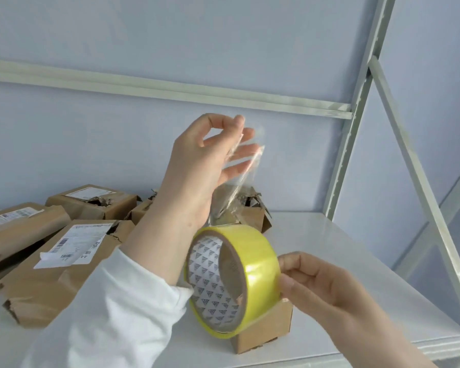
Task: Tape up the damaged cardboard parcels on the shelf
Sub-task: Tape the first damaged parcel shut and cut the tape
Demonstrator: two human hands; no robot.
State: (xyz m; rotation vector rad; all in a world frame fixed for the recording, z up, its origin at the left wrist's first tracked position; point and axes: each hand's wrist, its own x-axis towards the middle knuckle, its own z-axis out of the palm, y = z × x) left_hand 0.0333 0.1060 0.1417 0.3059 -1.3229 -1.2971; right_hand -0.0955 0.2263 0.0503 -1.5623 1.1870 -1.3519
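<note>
Early stage: left grip [197,166] pinches the clear tape strip [239,187] drawn up off the yellow tape roll [250,251], which right grip [322,285] grasps against a small box [263,330] on the shelf [329,248]; torn parcels [64,266] at left appear untaped, so most remains.

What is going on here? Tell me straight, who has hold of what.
A person is drawing out packing tape. The right hand grips the yellowish tape roll, which sits against the top of a small cardboard box at the white shelf's front. The left hand, raised above, pinches the free end of the clear strip coming off the roll. Torn cardboard parcels lie to the left and behind; the strip is not yet on any of them.
</note>
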